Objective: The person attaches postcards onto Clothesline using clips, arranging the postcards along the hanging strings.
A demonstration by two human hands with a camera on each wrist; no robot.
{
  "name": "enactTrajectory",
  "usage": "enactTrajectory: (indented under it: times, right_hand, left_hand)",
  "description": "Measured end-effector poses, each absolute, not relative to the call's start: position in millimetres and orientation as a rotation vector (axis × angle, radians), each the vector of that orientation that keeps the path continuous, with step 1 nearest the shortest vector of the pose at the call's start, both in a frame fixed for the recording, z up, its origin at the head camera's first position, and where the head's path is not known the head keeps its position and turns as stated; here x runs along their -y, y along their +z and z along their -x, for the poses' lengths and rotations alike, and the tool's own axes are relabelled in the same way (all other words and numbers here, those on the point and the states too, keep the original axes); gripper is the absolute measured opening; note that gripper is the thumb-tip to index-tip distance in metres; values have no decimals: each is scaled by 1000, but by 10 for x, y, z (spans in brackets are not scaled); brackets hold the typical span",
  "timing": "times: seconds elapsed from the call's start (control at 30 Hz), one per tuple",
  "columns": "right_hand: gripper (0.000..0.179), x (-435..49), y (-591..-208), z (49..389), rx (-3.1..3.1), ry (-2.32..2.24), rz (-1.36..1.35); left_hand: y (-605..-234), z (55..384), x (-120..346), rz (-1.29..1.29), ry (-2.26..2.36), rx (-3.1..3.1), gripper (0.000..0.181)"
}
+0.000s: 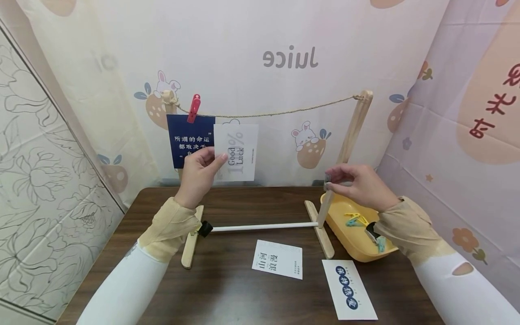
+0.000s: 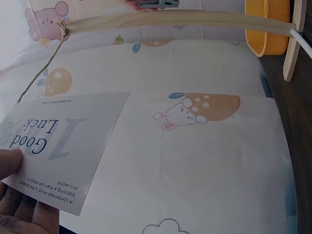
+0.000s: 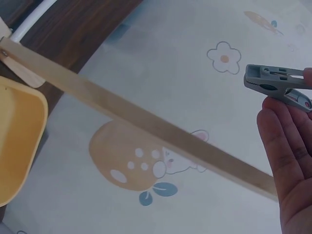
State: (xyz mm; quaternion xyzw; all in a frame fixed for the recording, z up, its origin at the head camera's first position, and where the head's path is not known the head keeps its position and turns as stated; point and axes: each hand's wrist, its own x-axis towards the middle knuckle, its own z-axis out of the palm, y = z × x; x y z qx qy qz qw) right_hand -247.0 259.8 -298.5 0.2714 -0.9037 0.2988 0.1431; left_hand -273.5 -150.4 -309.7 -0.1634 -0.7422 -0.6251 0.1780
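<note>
My left hand [image 1: 200, 174] pinches a white card [image 1: 245, 155] printed "Good Luck" by its left edge, just below the twine [image 1: 280, 113]. In the left wrist view the thumb lies on the front of the card [image 2: 63, 146], with fingers behind it. My right hand [image 1: 357, 183] holds a grey clothespin [image 3: 275, 80] between thumb and fingers, near the right wooden post [image 1: 352, 131]. On the twine's left part a red clothespin [image 1: 194, 108] grips a dark blue card [image 1: 183, 135], which the white card and left hand partly cover.
A yellow basin [image 1: 349, 239] with several clothespins [image 1: 357, 220] stands at the right behind the post's foot. Two white cards lie on the table: one card [image 1: 280, 258] in the middle, another card [image 1: 349, 289] nearer the right front. A white rod [image 1: 264, 226] joins the stand's feet.
</note>
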Motion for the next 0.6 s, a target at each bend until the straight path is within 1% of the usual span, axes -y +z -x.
enactTrajectory:
  times: [0.17, 0.6]
  right_hand:
    - [22, -2522, -2916, 2465, 2564, 879, -798]
    - [25, -2326, -2734, 2506, 2476, 922, -844]
  left_hand:
    - [-3081, 2756, 1485, 469, -1771, 2088, 29]
    - [-3049, 2794, 1452, 468, -1789, 2082, 29]
